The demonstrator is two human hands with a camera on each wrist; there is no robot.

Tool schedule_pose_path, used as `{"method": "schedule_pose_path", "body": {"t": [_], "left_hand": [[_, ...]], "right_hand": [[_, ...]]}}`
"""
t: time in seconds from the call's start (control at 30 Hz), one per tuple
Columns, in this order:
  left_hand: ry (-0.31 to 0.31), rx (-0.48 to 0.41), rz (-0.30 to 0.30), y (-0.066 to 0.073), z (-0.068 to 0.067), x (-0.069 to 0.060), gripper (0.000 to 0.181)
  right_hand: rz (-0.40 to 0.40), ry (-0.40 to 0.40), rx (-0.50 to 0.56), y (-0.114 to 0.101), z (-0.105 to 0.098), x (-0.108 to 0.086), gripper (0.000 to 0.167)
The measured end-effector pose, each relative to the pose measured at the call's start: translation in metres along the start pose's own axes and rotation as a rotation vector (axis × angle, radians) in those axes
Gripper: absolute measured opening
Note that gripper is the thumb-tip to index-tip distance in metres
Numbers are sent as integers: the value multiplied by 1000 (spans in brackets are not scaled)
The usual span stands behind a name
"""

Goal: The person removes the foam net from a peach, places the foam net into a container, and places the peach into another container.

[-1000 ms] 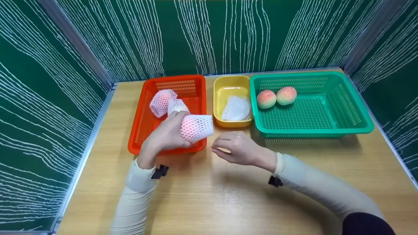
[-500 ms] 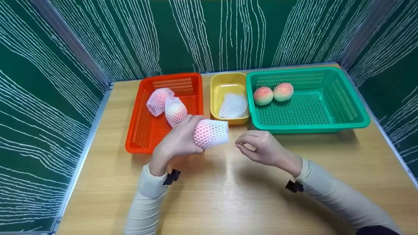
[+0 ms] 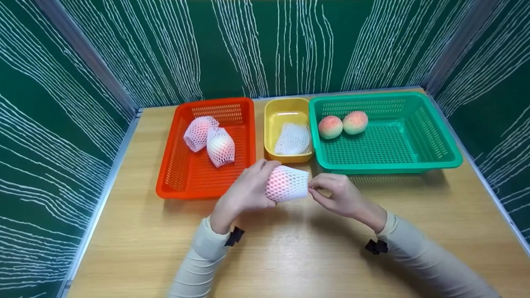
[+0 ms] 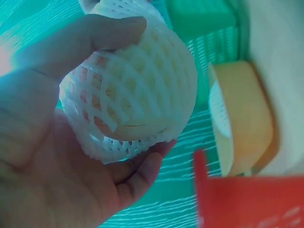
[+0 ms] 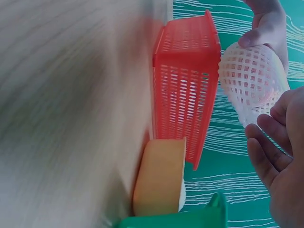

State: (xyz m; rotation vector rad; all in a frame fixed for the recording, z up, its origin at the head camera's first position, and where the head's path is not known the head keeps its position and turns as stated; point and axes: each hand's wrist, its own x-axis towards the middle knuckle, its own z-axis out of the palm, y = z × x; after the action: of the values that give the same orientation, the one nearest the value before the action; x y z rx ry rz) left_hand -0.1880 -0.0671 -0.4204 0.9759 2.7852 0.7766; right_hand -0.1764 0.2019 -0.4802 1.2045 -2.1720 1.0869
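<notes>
A peach in a white foam net (image 3: 286, 183) is held in my left hand (image 3: 247, 191), above the table in front of the yellow bin. In the left wrist view, thumb and fingers of the left hand (image 4: 71, 118) curl round the netted peach (image 4: 137, 85). My right hand (image 3: 345, 196) pinches the net's narrow right end between thumb and fingertips. The right wrist view has the right hand (image 5: 285, 142) at the tip of the net (image 5: 251, 78).
Two netted peaches (image 3: 220, 147) lie in the red basket (image 3: 165, 165). The yellow bin (image 3: 271, 111) holds white foam netting (image 3: 293, 140). Two bare peaches (image 3: 355, 122) sit at the left of the green basket (image 3: 430, 136).
My left hand has carried the netted peach rightward and nearer, away from the red basket. The right hand moved right and now touches the net's end.
</notes>
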Motion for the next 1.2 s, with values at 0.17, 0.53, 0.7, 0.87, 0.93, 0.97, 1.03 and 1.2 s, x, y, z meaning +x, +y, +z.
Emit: {"method": "schedule_pose_path", "body": {"t": [0.17, 0.53, 0.7, 0.87, 0.93, 0.97, 1.03, 1.2], "left_hand": [[18, 55, -1, -3, 20, 6, 89], [-1, 153, -3, -4, 54, 18, 89], [9, 167, -1, -2, 62, 25, 89], [12, 177, 17, -6, 73, 27, 90], [12, 173, 17, -10, 79, 27, 90], [15, 174, 15, -11, 81, 26, 89], [19, 176, 12, -14, 86, 25, 87], [25, 171, 16, -17, 94, 26, 84]], "right_hand": [[0, 44, 15, 5, 4, -9, 18], [148, 19, 32, 13, -2, -36, 14], [221, -2, 5, 18, -10, -41, 13], [245, -1, -9, 22, -12, -45, 11], [255, -7, -9, 22, -11, -46, 11], [260, -11, -7, 22, -10, -46, 10], [266, -20, 2, 22, -7, -47, 8], [268, -35, 11, 22, -3, -47, 7]]}}
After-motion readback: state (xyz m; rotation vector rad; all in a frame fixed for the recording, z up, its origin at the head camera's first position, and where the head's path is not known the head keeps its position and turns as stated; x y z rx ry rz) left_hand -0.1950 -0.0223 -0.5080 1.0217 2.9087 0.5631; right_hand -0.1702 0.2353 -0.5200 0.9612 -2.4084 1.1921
